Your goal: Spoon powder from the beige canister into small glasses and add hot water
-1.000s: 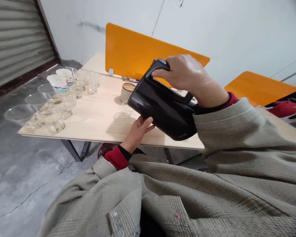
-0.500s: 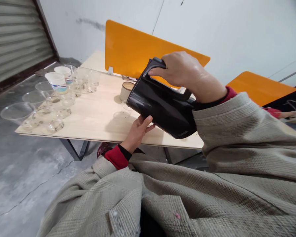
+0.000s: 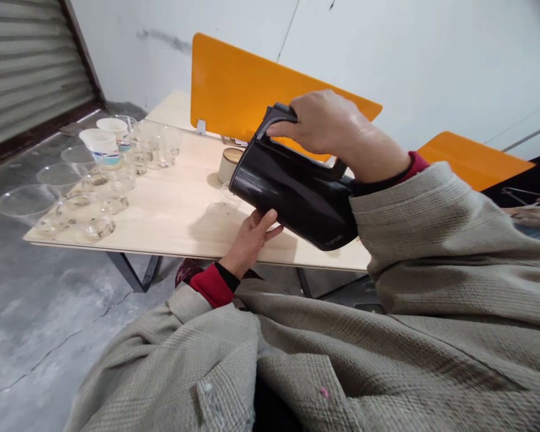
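Note:
My right hand grips the top handle of a glossy black electric kettle, which is tilted with its mouth down to the left. My left hand cups the kettle's underside, fingers against its wall. The kettle's lip hangs just over a small clear glass on the pale wooden table, partly hiding it. No pouring stream shows. Beside that glass stands a beige lidded cylindrical container.
Several clear glasses and white paper cups crowd the table's left end, with clear plastic bowls just past its edge. Orange dividers stand behind the table. Another person's hand shows at far right.
The whole scene has drifted slightly up and left in view. The kettle keeps about the same tilt, and both hands still hold it.

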`<state>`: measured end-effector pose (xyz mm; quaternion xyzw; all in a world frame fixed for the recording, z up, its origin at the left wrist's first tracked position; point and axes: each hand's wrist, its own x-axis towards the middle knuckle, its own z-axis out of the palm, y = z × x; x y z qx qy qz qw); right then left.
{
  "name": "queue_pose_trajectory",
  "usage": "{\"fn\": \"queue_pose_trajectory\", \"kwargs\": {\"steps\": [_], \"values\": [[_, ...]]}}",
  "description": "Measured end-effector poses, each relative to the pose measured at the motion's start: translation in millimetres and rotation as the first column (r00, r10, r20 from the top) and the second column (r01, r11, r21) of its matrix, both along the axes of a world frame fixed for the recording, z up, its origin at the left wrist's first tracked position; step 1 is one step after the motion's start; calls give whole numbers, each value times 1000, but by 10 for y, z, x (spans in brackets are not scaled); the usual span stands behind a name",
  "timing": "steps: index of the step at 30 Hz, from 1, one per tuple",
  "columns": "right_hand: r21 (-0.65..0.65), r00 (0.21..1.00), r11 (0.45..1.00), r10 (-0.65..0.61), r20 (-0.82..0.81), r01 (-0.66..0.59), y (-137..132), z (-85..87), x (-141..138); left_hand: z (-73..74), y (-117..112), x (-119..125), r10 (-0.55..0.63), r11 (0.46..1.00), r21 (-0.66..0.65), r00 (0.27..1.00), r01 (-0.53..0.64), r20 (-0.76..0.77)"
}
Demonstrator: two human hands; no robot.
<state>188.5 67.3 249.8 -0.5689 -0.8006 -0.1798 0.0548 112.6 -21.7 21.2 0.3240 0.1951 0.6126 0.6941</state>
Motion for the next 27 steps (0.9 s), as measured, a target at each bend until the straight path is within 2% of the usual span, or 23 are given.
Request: {"fn": "queue_pose_trajectory", "kwargs": {"steps": [10, 27], "values": [[-22, 997, 1000, 0, 80, 2, -24, 27, -90, 1, 15, 9, 5, 1000, -27, 999, -4, 40], [-36, 1000, 999, 7, 28, -6, 91, 56, -191, 0, 50, 19, 4, 999, -32, 998, -2, 69]]}}
